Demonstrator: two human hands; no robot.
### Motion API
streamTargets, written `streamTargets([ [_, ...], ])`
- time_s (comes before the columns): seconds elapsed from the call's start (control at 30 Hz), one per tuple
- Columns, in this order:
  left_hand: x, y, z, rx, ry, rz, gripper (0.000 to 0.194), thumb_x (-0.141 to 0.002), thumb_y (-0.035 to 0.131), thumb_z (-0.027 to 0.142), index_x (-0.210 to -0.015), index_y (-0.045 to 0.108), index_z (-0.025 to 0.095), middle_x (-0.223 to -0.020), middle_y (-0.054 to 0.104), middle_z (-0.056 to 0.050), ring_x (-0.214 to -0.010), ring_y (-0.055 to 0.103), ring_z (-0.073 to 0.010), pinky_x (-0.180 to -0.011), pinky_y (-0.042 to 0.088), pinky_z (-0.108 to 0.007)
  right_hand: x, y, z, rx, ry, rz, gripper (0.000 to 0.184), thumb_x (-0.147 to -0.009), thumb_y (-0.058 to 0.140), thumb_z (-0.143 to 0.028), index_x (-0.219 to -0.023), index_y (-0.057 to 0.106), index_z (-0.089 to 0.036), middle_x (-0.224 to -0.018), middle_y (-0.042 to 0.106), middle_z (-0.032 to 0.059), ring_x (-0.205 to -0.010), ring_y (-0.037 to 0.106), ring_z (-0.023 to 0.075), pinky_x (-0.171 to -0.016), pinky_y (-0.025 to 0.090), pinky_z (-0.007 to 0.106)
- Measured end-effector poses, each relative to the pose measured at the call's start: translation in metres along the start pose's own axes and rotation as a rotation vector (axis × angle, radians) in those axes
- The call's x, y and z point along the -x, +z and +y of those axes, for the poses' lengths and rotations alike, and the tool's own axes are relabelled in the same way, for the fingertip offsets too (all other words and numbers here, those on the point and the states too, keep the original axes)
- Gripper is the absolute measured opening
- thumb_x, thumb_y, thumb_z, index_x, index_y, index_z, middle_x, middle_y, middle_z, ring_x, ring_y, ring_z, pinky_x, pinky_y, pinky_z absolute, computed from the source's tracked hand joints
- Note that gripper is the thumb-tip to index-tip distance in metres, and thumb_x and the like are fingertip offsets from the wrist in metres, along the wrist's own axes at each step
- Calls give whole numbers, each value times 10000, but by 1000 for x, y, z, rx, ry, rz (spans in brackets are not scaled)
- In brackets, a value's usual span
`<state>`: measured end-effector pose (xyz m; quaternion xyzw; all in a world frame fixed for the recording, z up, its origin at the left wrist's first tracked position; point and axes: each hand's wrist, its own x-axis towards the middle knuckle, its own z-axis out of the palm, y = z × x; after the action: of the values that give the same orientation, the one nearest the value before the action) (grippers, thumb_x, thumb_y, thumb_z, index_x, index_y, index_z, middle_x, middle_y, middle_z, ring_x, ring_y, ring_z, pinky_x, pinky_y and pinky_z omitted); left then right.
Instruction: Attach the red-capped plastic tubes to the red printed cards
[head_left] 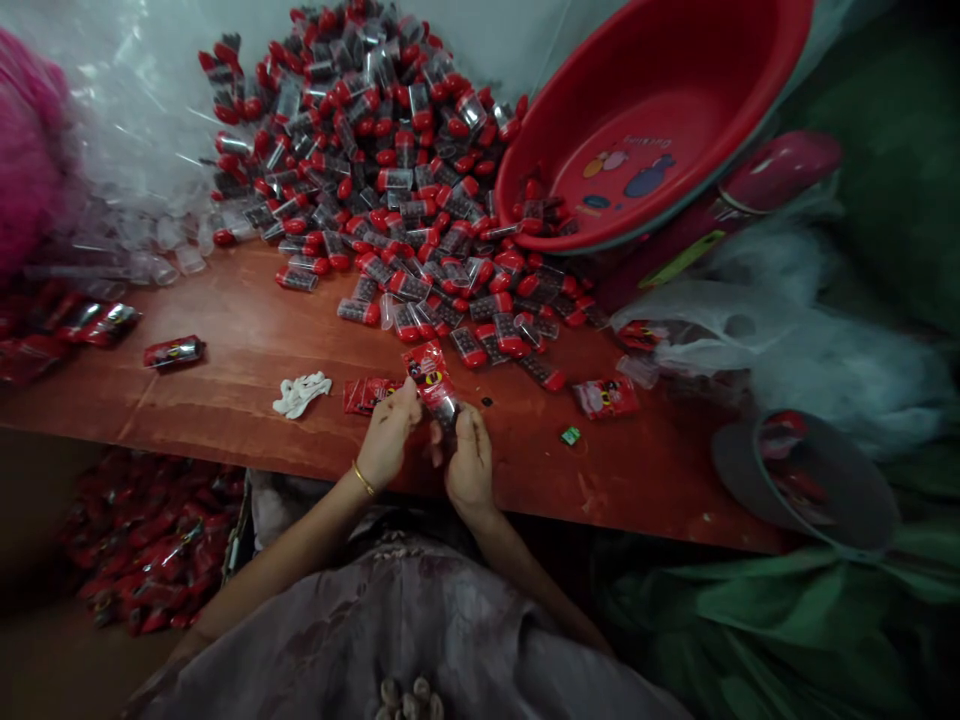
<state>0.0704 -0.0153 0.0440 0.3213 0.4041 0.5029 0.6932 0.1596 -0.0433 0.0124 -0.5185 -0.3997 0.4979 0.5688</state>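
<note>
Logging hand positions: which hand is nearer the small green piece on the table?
Right. The right hand is left of the green piece, not touching it; the left hand is farther left, beyond the right.

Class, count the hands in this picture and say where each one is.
2. The left hand, with a gold bracelet at its wrist, is at the left side of the red packet; the right hand holds its lower end. No other hands show.

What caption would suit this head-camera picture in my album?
Left hand and right hand hold a red packet over a table, before a heap of red-ended tubes and a red basin.
</note>
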Motion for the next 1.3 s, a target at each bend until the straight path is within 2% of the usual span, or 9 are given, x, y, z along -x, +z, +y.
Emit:
streamTargets([
  [0.1,-5,-2,4,-34,-42,-53,436,-719,608,571,-582,478,177,-415,476,47,-319,455,-87,-318,344,-196,2,2,3,-110,23,-3,310,-904,342,-506,-811,439,-227,-597,450,-68,-405,379,68,-403,357,192],
  [0.23,-1,2,-2,-93,-68,-49,409,-711,623,551,-623,522,165,-421,499,53,-299,467,-92,-294,356,-193,7,4,12,-41,-2,107,282,-889,389,-497,-893,466,-226,-628,475,-56,-442,406,73,-389,336,180],
  [0.43,10,9,-9,-174,31,76,424,-680,659,533,-538,514,160,-425,485,51,-325,447,-69,-324,344,-187,8,1,7,137,-106,231,266,-891,396,-431,-951,517,-203,-833,609,28,-727,575,135,-663,484,258],
  [0.53,10,6,-7,-185,76,81,342,-636,723,472,-605,602,154,-471,534,41,-410,471,-66,-402,386,-179,6,-4,0,241,-215,181,237,-872,431,-400,-968,522,-203,-869,624,43,-772,588,153,-716,489,283],
  [0.67,2,2,-5,-117,27,66,327,-698,669,478,-658,671,154,-450,546,20,-409,475,-87,-431,406,-211,7,-7,1,210,-193,11,220,-899,379,-367,-999,507,-219,-762,602,11,-644,570,139,-614,486,265],
  [0.83,-7,9,-5,-77,-41,50,277,-603,767,385,-710,709,136,-609,665,-30,-576,596,-132,-566,476,-235,11,-6,7,248,-259,131,221,-887,401,-346,-1011,513,-200,-927,634,69,-847,603,170,-757,490,303],
  [0.97,-6,16,-7,-121,-50,-10,243,-626,753,371,-649,680,141,-551,619,-1,-505,552,-103,-501,442,-212,13,-10,6,219,-224,183,220,-893,397,-347,-984,533,-199,-922,636,65,-855,598,167,-773,483,304],
  [1.13,-2,17,-9,-295,-95,-66,425,-681,675,491,-466,502,168,-357,427,43,-291,383,-72,-311,280,-210,10,-9,12,42,-79,171,279,-887,402,-420,-960,565,-206,-854,640,33,-789,602,155,-710,497,285],
  [1.3,0,17,-10,-266,22,-84,358,-665,683,509,-712,612,160,-493,520,45,-360,413,-68,-368,329,-199,1,-8,19,-126,11,187,350,-872,405,-497,-983,562,-205,-932,654,42,-817,618,151,-732,511,295],
])
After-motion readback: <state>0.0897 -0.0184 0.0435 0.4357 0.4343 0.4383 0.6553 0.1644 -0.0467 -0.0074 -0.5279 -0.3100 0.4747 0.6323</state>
